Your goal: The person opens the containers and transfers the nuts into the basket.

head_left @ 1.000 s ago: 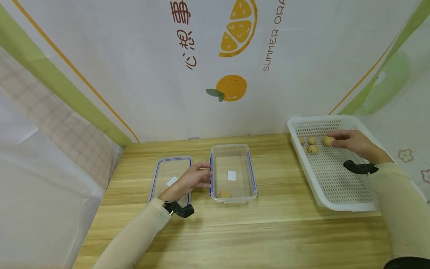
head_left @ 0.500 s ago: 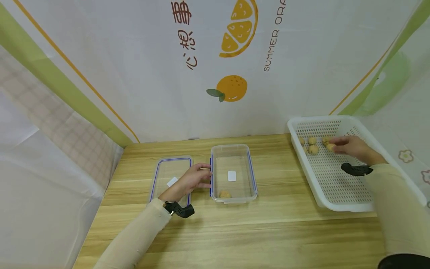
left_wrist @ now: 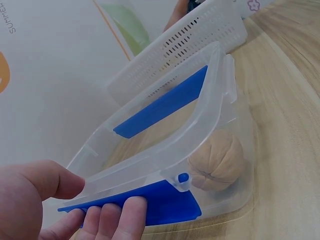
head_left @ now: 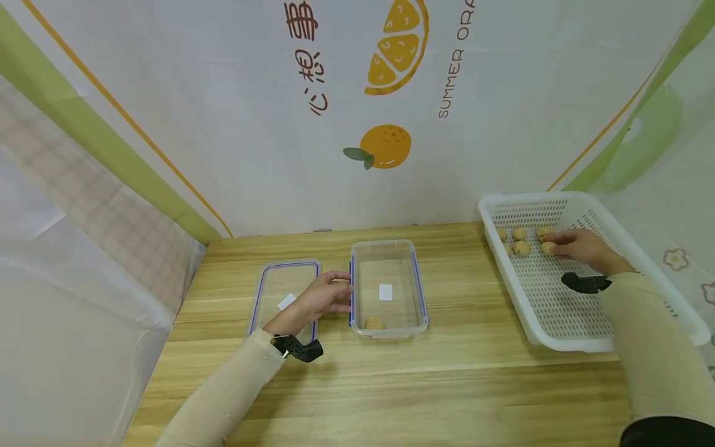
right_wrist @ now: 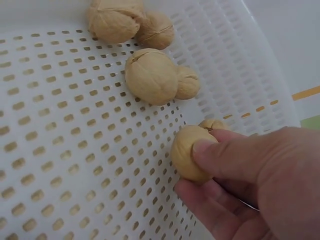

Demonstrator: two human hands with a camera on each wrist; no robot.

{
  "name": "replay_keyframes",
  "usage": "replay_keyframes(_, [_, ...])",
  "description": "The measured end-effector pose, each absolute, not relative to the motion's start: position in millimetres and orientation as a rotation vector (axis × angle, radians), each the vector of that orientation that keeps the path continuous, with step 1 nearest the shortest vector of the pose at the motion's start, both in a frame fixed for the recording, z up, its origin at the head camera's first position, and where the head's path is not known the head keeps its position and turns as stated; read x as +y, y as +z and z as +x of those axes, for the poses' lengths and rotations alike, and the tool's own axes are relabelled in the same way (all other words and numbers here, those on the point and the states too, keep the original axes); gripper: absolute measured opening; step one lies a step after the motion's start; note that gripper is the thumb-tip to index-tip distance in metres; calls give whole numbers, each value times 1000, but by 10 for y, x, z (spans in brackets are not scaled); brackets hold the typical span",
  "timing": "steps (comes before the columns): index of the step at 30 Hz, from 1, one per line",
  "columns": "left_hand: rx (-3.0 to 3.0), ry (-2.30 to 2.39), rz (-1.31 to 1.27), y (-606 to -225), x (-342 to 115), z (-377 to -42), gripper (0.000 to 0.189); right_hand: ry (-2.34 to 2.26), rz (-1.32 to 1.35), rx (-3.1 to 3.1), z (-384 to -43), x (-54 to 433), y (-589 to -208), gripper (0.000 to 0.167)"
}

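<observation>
My right hand [head_left: 583,246] pinches a walnut [right_wrist: 190,152] between thumb and fingers, low in the white plastic basket [head_left: 522,304]. Another walnut [right_wrist: 212,124] sits just behind it, partly hidden by the hand. Several more walnuts [right_wrist: 151,76] rest along the basket's far left side. At the left side of a clear lidless food container [head_left: 389,264], my left hand [head_left: 324,293] holds the wall, fingertips against its blue latch flap [left_wrist: 165,200] and thumb at the rim. A single walnut [left_wrist: 216,161] lies inside the container, in the near left corner.
A clear lid [head_left: 290,273] with a blue seal lies on the wooden table [head_left: 380,397], partly under my left forearm. A white printed curtain [head_left: 251,155] hangs behind the table. The basket walls surround my right hand.
My right hand has come slightly left and nearer with a walnut, away from the walnut behind it. My left hand and the food container stay in place.
</observation>
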State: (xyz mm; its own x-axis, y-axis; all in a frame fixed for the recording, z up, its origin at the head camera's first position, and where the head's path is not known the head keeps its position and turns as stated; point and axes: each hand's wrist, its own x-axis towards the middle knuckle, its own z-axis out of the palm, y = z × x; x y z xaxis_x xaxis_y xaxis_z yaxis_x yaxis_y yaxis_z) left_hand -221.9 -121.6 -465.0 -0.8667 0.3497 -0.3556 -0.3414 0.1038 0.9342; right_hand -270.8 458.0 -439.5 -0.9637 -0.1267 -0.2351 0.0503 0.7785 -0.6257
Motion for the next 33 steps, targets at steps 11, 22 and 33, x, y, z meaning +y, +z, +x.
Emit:
replay_keyframes(11, [1888, 1807, 8, -4659, -1229, -2216, 50, -1079, -14, 2678, -2783, 4610, -4528, 52])
replay_keyframes(22, [1879, 1821, -3, -4647, -1225, -2217, 49, -1072, 0, 2678, -2779, 4602, -4528, 52])
replay_keyframes(33, [1880, 1822, 7, -4661, -1226, -2214, 50, -956, -48, 2711, -2789, 4609, -4403, 47])
